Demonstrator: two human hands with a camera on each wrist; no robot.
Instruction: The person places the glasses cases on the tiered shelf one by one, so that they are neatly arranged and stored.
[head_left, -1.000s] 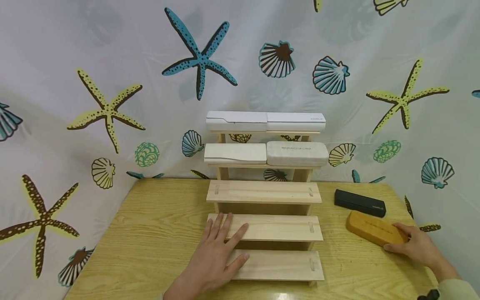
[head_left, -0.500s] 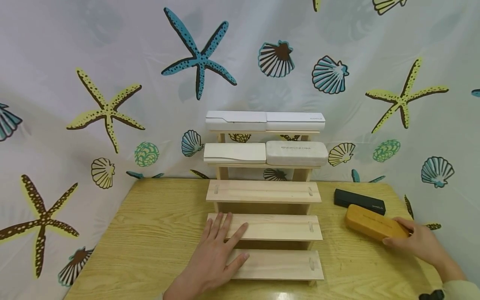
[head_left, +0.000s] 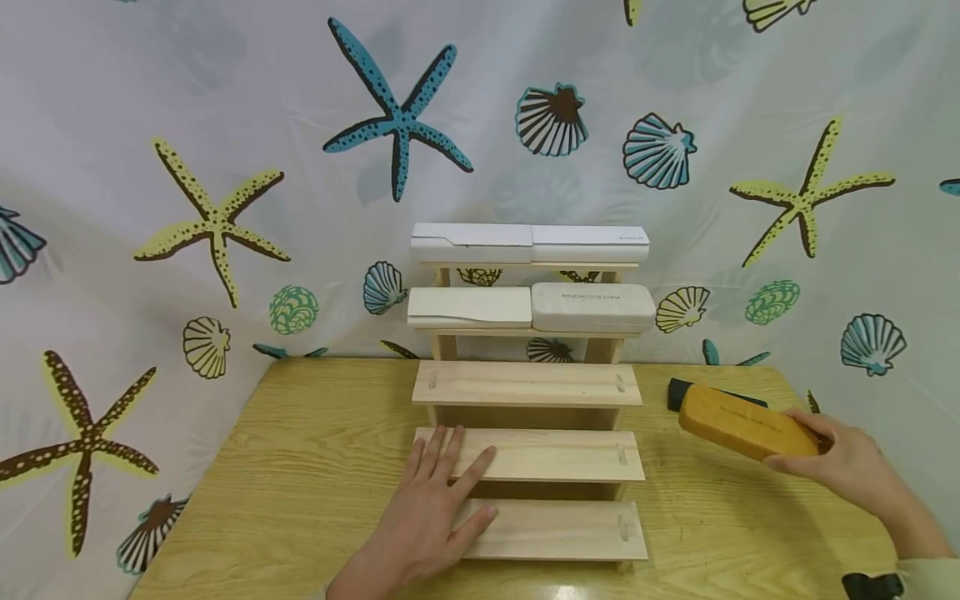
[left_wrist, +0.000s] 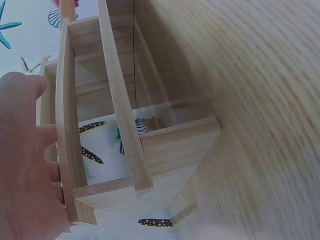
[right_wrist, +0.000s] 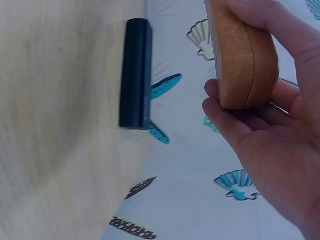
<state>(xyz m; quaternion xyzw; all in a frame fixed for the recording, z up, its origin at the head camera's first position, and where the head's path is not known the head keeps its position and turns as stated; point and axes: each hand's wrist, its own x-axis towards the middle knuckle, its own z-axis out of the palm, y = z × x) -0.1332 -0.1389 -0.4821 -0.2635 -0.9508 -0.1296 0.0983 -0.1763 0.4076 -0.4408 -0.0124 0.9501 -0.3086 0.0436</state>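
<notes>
My right hand grips one end of a tan glasses case, which is raised over the table's right side. In the right wrist view, the thumb lies on one side of the case and the fingers curl under the other. Behind it lies a black glasses case, partly covered in the head view. My left hand rests spread and flat on the lower steps of a wooden tiered rack, at its left end. The left wrist view shows the rack from its side, with fingers along the step edges.
Two white cases fill the top tier: a left one and a right one. Below them sit another white case and a pale rounded case. A wall cloth with starfish and shells hangs right behind the table.
My right hand has lifted the tan glasses case off the table and up in front of the black one, now covering more of it. The left hand stays still.
</notes>
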